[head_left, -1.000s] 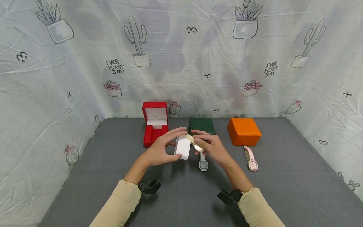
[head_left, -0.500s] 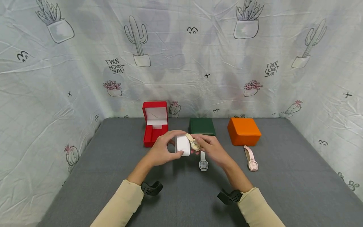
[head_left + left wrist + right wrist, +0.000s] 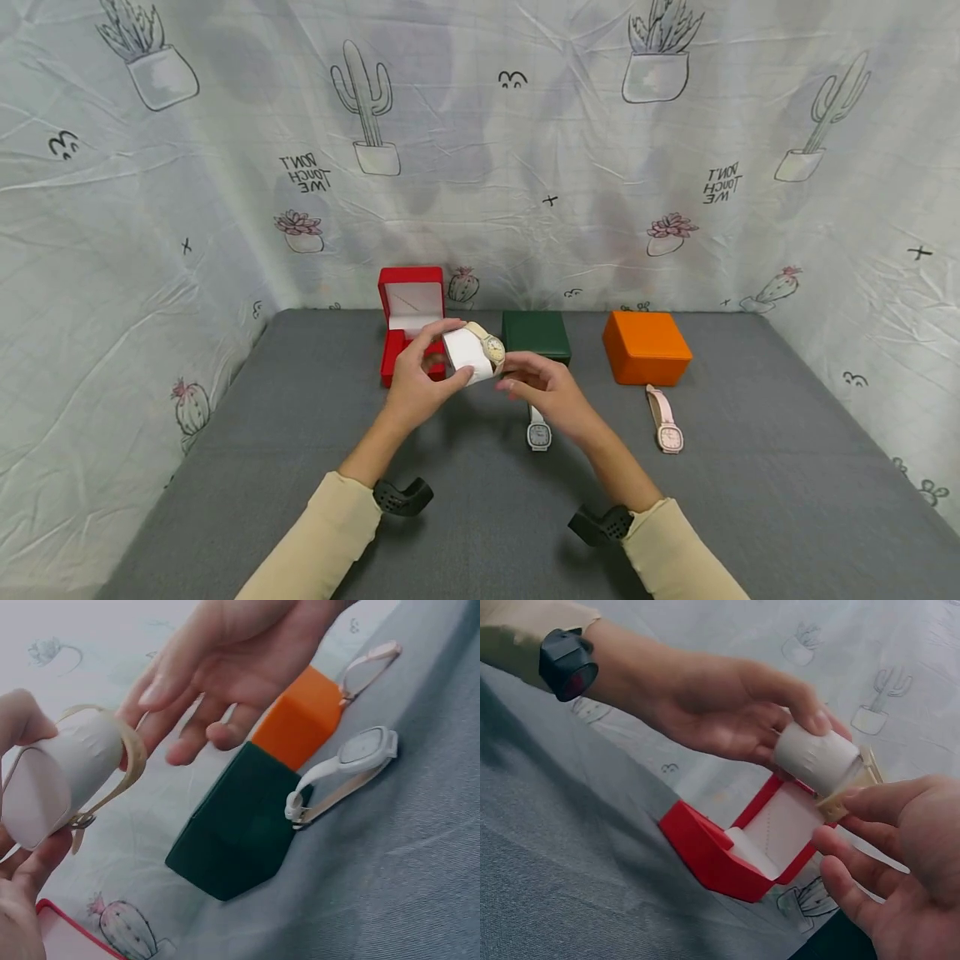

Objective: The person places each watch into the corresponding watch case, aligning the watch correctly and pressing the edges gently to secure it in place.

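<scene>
Left hand [image 3: 420, 385] is pinching a white watch cushion [image 3: 467, 357] between thumb and fingers, holding it in the air above the tabletop [image 3: 300, 467], just in front of the open red watch box [image 3: 408, 321]. A cream-strapped watch [image 3: 489, 344] is wrapped around the cushion, dial facing up and to the right. Right hand [image 3: 551, 392] is hovering just beside the cushion, fingers loosely spread and gripping nothing; in the right wrist view its fingertips [image 3: 838, 801] are near or touching the strap end, contact not resolvable.

Judgement on handling: the strap is looking slack in the left wrist view, looping clear of the cushion [image 3: 67, 776]. The cushion should probably be kept gripped at its ends so the strap is not being pushed off, with the right hand steadying the buckle side. The box cavity [image 3: 776, 829] is lying open under the cushion; a level, dial-up lowering would likely be seating it cleanly.

Surface: grey fabric-covered tabletop. Also on it: closed dark green box [image 3: 535, 333], closed orange box [image 3: 645, 346], a white-strapped watch [image 3: 537, 429] lying in front of the green box, a pink-strapped watch [image 3: 664, 419] in front of the orange box. Backdrop: creased pale cloth [image 3: 225, 167] printed with potted cacti, hanging behind and at both sides.
</scene>
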Tool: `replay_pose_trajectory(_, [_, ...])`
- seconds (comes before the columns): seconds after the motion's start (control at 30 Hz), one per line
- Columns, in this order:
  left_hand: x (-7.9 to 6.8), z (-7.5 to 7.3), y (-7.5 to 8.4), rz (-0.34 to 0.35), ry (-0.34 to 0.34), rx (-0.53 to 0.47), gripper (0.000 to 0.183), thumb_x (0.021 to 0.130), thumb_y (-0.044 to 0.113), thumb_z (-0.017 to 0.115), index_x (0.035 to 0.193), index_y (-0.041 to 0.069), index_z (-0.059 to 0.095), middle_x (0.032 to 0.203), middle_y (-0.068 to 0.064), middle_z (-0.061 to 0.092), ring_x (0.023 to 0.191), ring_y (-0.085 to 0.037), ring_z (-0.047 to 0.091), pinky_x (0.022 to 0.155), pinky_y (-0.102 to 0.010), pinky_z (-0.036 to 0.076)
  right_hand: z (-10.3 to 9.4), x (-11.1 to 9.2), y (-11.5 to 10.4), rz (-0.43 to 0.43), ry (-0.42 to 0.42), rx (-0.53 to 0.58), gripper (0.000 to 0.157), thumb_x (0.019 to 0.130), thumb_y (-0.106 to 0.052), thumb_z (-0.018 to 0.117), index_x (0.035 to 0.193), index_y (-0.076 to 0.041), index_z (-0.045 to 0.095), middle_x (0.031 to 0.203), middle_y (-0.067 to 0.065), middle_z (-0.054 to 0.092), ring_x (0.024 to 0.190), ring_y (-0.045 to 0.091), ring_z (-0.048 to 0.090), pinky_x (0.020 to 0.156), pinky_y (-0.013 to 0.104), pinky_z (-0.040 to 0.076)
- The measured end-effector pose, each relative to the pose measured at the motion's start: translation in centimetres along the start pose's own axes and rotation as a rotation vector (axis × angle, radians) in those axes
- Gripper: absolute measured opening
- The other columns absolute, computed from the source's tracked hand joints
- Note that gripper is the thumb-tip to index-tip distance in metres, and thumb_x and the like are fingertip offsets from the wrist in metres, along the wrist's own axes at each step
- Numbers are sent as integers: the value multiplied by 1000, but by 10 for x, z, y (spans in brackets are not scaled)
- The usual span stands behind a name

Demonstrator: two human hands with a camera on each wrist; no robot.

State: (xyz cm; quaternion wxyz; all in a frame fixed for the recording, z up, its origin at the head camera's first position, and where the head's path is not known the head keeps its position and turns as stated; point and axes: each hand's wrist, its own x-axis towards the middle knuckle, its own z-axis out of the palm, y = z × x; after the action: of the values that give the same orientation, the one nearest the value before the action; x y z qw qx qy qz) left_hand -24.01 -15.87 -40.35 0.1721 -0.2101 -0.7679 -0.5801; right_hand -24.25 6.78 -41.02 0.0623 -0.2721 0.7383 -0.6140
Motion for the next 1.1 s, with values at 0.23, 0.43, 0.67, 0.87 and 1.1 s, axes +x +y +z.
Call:
replay_pose_trajectory(0.23, [-2,9,2,8,97,55,60,78,13,80,132,17,55,132,-2,58,105,-20,56,85,-33,57,4,1,-1,15,38,-6,20,96,-12,59,112,0,59,109,27,62,88,8,67,83,46,56])
replay_pose_trajectory(0.43, [-5,12,-3,7,167,71,57,78,17,80,130,18,57,128,-2,60,100,-22,58,84,-46,57,5,3,0,27,8,21,25,96,-9,58,119,1,57,113,31,59,90,15,69,82,45,56])
replay_pose_trajectory(0.67, [-6,11,-9,-36,210,109,57,79,19,80,132,17,57,127,-5,60,94,-26,60,78,-48,58,7,-1,-5,52,-96,30,44,98,-14,56,140,-4,49,138,17,56,108,37,65,82,35,59])
replay_pose_trajectory(0.87, [-3,7,-10,-77,98,32,56,81,16,78,133,17,55,132,-3,56,108,-21,55,88,-43,57,7,-2,-8,11,-17,-59,44,94,-16,62,137,-8,54,132,15,61,109,26,66,84,35,58])
replay_pose_trajectory(1.1, [-2,7,-6,-41,-135,-157,55,83,7,74,134,11,53,138,-9,53,118,-28,54,89,-27,55,0,-3,-10,-98,-6,-83,72,86,-10,72,148,-22,39,157,2,32,137,28,44,101,45,49])
